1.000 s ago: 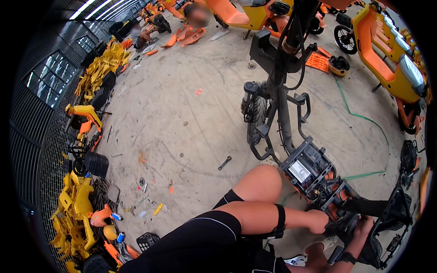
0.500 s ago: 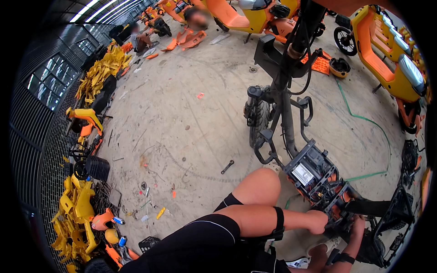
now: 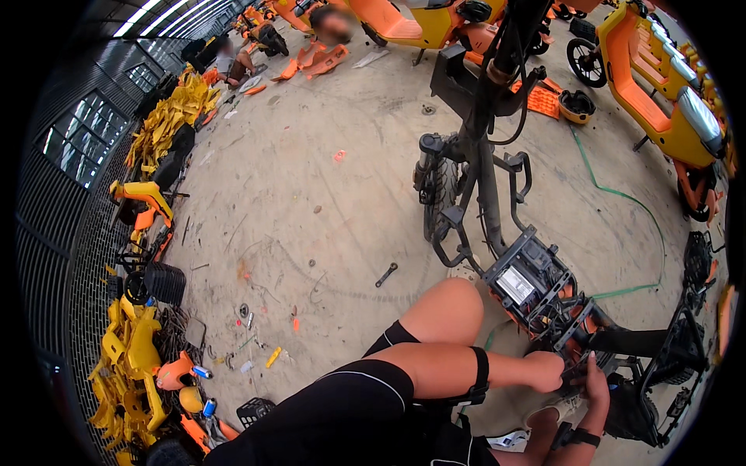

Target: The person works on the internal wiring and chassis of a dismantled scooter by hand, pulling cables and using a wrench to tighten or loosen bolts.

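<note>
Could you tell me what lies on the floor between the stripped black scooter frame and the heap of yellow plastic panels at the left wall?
In the head view, mostly bare concrete floor, with a small dark wrench and scattered small bits lying between the stripped black scooter frame and the heap of yellow plastic panels.

Daylight is entering from the upper left windows (image 3: 93,147), evenly brightening the floor (image 3: 311,171); shadows are staying soft, edges are bending, corners are vignetting black.
</note>
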